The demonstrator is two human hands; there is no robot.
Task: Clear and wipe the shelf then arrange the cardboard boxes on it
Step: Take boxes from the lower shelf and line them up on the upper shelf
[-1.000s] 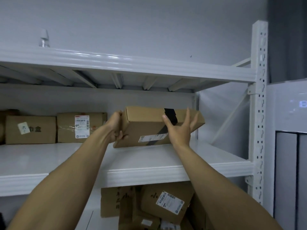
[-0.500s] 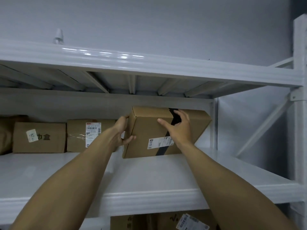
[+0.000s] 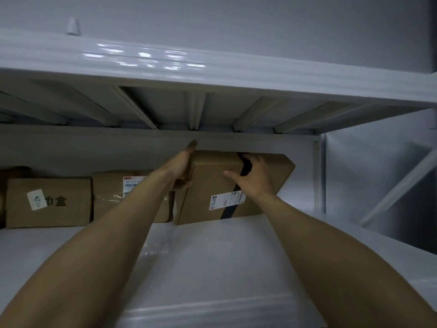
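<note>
Both hands, left [image 3: 183, 170] and right [image 3: 256, 177], grip the tilted taped cardboard box [image 3: 208, 183]; lower it flat against the shelf [image 3: 212, 268] back edge, beside the labelled box [image 3: 111, 197].

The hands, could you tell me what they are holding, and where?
A cardboard box: left hand on its left end, right hand across its front and top.

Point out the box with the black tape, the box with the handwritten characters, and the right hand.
box with the black tape [image 3: 203, 185]: head view, on its bare front face.
box with the handwritten characters [image 3: 71, 214]: head view, on its front face.
right hand [image 3: 256, 178]: head view, on the back of the hand.
</note>
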